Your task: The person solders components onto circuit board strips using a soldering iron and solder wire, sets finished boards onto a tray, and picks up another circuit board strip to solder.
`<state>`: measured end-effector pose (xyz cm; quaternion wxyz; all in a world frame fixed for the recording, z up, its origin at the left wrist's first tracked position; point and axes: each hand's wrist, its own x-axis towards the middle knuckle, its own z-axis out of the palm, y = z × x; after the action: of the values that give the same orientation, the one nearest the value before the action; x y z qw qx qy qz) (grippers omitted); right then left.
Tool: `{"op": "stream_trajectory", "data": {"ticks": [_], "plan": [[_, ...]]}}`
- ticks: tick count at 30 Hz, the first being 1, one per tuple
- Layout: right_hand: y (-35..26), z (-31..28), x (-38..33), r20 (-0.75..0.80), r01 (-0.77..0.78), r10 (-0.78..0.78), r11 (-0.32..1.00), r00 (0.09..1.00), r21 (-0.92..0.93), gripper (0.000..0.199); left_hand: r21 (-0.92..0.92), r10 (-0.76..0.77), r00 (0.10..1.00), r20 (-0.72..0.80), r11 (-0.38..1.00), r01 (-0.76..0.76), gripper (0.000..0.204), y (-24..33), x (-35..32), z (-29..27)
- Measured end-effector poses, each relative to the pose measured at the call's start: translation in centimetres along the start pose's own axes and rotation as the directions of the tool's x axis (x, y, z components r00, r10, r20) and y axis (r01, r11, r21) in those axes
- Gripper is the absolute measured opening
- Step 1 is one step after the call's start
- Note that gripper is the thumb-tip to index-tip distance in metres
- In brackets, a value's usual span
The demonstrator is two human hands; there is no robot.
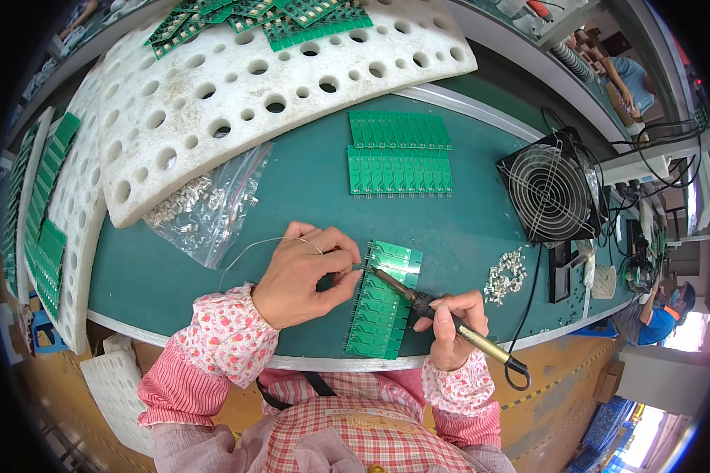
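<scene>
Soldering a green board strip on the worktop (308, 181).
The right hand (452, 327) grips the soldering iron (434, 310); the left hand (301, 276) pinches thin solder wire (252, 246), whose end is hidden by its fingers (341, 272) near the circuit board strip (383, 303).

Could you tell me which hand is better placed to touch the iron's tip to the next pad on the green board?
Probably the right hand: it grips the soldering iron, tip at the green board. The left hand pinches solder wire.

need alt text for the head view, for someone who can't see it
A right hand holds a soldering iron to a green circuit board strip while the left hand feeds thin wire. More boards and a fan sit behind.
</scene>
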<state>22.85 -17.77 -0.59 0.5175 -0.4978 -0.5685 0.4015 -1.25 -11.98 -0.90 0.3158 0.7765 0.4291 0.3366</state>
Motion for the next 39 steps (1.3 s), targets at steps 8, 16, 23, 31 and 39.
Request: {"op": "stream_trajectory", "data": {"ticks": [8, 16, 23, 31, 39], "plan": [[-0.3, 0.0, 0.0, 0.029, 0.022, -0.020, 0.996, 0.999, -0.083, 0.021, 0.039, 0.024, 0.999, -0.025, 0.999, -0.023, 0.016, 0.0, -0.1, 0.5], [0.0, -1.1, -1.2, -0.140, -0.005, 0.012, 0.999, 0.990, 0.051, 0.016, 0.187, 0.056, 0.984, -0.172, 0.982, -0.023, 0.017, 1.2, -1.3, -0.3], [-0.6, -1.0, -1.4, -0.079, -0.027, 0.033, 0.997, 0.996, 0.067, 0.017, 0.400, 0.121, 0.958, -0.260, 0.916, -0.007, 0.020, 5.2, -3.8, 1.4], [-0.7, 0.1, -0.9, -0.060, -0.057, 0.061, 0.996, 0.996, 0.071, 0.016, 0.103, -0.107, 0.948, -0.301, 0.984, 0.143, 0.013, 2.8, -3.1, 2.1], [-0.6, -0.2, -0.8, -0.010, -0.057, 0.057, 0.998, 0.998, 0.026, 0.019, 0.138, -0.063, 0.971, -0.229, 0.986, 0.096, 0.014, 3.0, -2.8, 2.2]]}}
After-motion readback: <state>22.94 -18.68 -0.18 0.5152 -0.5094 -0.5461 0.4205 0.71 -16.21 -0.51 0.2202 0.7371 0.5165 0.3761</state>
